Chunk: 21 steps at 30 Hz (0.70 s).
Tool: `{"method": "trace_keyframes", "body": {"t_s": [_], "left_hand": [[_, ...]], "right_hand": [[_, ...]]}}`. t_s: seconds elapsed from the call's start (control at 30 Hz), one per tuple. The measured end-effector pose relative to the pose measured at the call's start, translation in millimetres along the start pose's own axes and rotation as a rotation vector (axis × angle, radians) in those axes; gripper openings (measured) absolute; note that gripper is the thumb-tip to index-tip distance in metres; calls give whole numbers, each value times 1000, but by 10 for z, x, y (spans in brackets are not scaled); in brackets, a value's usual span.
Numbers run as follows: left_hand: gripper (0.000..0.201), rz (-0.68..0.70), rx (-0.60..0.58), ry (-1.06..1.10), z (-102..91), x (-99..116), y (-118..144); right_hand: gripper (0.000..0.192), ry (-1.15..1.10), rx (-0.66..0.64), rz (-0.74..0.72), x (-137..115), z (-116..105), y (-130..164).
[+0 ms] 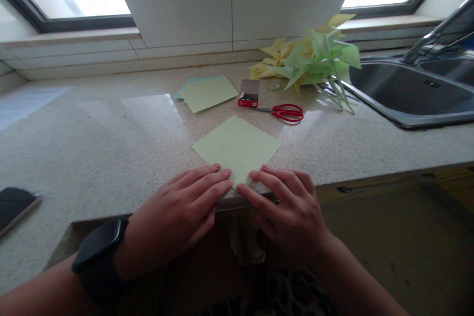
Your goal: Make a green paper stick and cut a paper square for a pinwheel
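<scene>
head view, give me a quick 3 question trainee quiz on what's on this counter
1. True or false: both hands rest flat on the near corner of the pale green paper square.
2. Which lies just right of the small red box? A) red scissors B) a phone C) a cup
3. What stands piled beside the sink?

Key:
1. True: the left hand and right hand press that corner with open fingers at the counter edge.
2. A, the red scissors.
3. Folded yellow and green paper pinwheels.
</scene>
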<state>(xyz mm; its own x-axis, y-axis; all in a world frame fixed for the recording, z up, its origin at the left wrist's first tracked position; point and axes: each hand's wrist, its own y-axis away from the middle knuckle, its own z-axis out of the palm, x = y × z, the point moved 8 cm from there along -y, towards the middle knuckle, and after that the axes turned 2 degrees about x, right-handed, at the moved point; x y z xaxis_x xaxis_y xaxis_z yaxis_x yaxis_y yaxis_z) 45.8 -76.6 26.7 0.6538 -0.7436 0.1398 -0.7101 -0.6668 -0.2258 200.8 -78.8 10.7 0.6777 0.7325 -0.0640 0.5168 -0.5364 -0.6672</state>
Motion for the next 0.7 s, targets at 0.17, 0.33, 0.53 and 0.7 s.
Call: {"method": "trace_keyframes", "body": {"t_s": [0.17, 0.33, 0.53, 0.7], "left_hand": [[53, 33, -13, -54, 13, 23, -2], [56, 35, -46, -52, 53, 8, -20], [59, 36, -43, -50, 53, 11, -15], [55, 44, -34, -54, 41, 22, -27]], "right_hand": [[38, -36, 25, -8, 13, -31, 20], [34, -12, 4, -12, 4, -31, 12], [36, 25, -24, 4, -6, -16, -8], [37, 34, -16, 0, -22, -5, -5]]}}
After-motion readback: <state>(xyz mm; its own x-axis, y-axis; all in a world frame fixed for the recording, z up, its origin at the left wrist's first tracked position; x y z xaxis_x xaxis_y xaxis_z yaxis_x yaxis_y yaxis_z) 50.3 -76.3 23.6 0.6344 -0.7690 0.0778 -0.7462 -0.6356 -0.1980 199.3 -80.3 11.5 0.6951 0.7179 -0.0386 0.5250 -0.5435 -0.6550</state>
